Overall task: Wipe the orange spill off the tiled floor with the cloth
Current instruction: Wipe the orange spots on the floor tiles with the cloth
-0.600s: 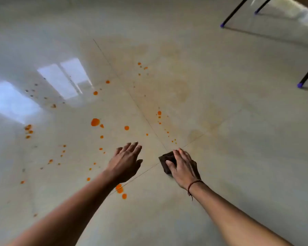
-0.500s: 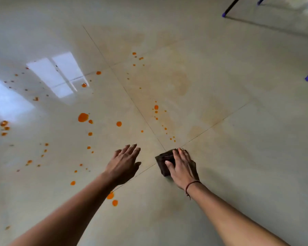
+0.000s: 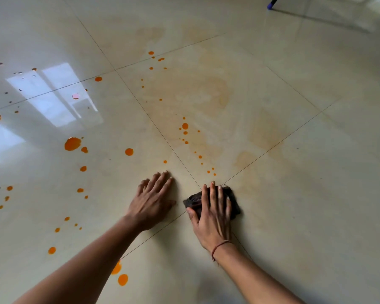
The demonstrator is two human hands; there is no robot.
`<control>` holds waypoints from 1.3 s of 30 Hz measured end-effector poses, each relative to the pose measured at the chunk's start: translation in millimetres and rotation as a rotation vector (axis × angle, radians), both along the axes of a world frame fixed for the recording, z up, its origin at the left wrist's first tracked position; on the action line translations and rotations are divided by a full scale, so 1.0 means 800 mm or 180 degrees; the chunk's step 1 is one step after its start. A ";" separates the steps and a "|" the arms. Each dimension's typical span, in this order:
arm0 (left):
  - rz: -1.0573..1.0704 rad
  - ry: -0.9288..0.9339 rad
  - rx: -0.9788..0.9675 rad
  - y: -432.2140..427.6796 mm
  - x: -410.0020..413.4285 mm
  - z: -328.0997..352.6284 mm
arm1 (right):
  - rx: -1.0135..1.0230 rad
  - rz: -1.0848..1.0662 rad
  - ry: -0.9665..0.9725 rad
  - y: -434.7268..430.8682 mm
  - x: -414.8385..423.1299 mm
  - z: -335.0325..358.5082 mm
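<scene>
Head view: right hand (image 3: 211,213) fingers flat, pressing cloth (image 3: 234,202) at tile joint; left hand (image 3: 154,202) splayed, empty; orange spill (image 3: 72,143) mostly unwiped, faint smears (image 3: 206,93) beyond.

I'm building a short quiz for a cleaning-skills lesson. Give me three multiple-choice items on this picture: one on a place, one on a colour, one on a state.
1. Where does the dark brown folded cloth lie?
A. by the crossing of the tile joints
B. under the dark chair leg with the blue tip
C. on the largest orange puddle

2. What colour is the thin cord bracelet on the right wrist?
A. blue
B. red
C. white

3. How is the left hand placed?
A. clenched in a fist
B. gripping the cloth
C. spread flat, palm down on the glossy beige tiled floor

Answers: 1 A, the joints meet just beyond the cloth under the right hand. 2 B, it reads reddish against the arm. 3 C, its fingers are extended and nothing is in it.
</scene>
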State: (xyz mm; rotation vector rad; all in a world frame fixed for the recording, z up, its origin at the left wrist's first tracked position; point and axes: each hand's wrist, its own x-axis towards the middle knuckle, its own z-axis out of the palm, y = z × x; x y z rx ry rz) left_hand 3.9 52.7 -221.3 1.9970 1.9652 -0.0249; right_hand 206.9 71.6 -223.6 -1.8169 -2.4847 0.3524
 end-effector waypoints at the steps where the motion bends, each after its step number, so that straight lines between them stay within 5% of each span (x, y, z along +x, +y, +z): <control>1: 0.0076 -0.0001 0.0038 -0.001 -0.001 -0.003 | -0.0026 0.0083 -0.0013 -0.008 0.006 0.001; 9: 0.0150 -0.0076 0.0180 -0.005 -0.010 -0.016 | -0.0097 -0.0350 0.0069 0.132 -0.032 -0.007; 12: 0.0380 -0.0198 0.0327 0.000 -0.024 -0.020 | 0.0024 0.0111 0.0196 0.087 -0.058 -0.013; 16: 0.0545 -0.0038 0.0347 0.005 -0.038 -0.020 | 0.0153 0.0779 0.0068 0.024 0.039 -0.012; 21: 0.0551 0.0007 0.0385 0.006 -0.037 -0.024 | 0.0240 -0.0272 0.0078 0.144 -0.070 -0.012; 26: 0.0579 -0.0182 0.0310 0.006 -0.041 -0.022 | 0.0141 0.0984 0.0069 0.043 -0.010 -0.012; 31: 0.0589 -0.0324 0.0349 0.008 -0.047 -0.025 | 0.0109 -0.0012 0.0018 0.141 -0.059 -0.012; 34: 0.0605 -0.0565 0.0338 0.009 -0.050 -0.021 | 0.0188 0.0510 0.0145 0.091 -0.108 -0.016; 37: 0.0550 -0.0793 0.0265 0.001 -0.061 -0.008 | 0.0122 0.1192 0.0117 0.034 -0.034 -0.015; 39: 0.0565 -0.0600 0.0259 -0.015 -0.074 -0.002 | 0.0100 0.0993 0.0124 0.055 -0.022 -0.018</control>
